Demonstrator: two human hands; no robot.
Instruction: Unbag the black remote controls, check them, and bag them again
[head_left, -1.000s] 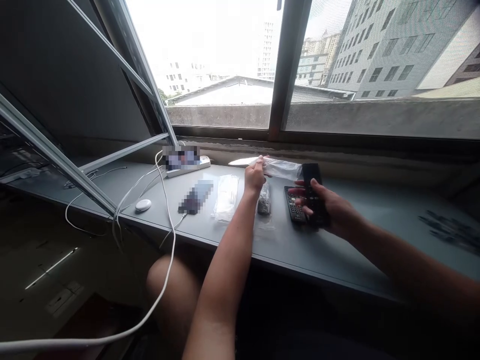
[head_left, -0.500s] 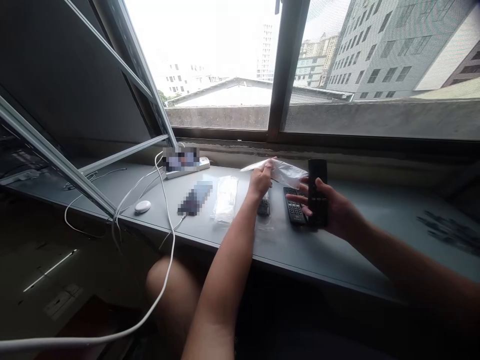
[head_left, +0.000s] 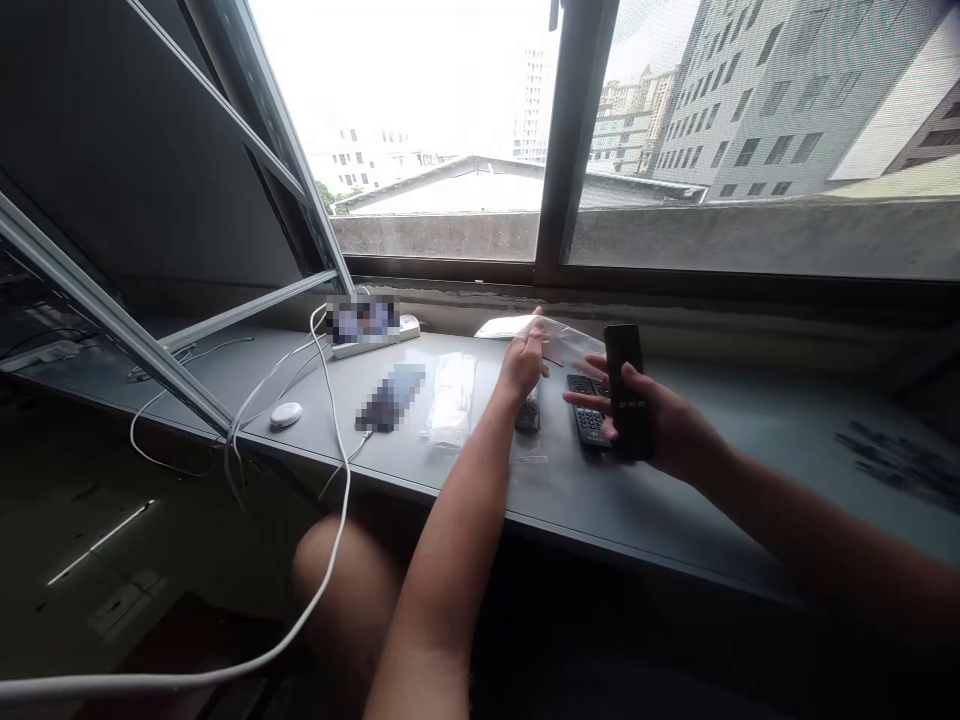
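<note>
**Plastic bag [head_left: 564, 342] and black remote [head_left: 627, 380] close up at centre frame**

Left of centre, a phone [head_left: 390, 398] lies beside a pile of clear bags [head_left: 451, 400]. At centre, here's the left hand [head_left: 524, 362], pinching the bag, one finger raised; it has edged rightward over the last second, narrowing the gap to the remote and leaving the bag stretched between the hands. A dark packet [head_left: 528, 416] sits below. Right of centre, a second remote [head_left: 591, 428] rests on the table [head_left: 735, 510], and the right hand [head_left: 664, 415] clasps its own under the thumb, fingers splayed; whether they touch the bag, can't tell. Brands? None legible: the remote's pale marks are too small.
</note>
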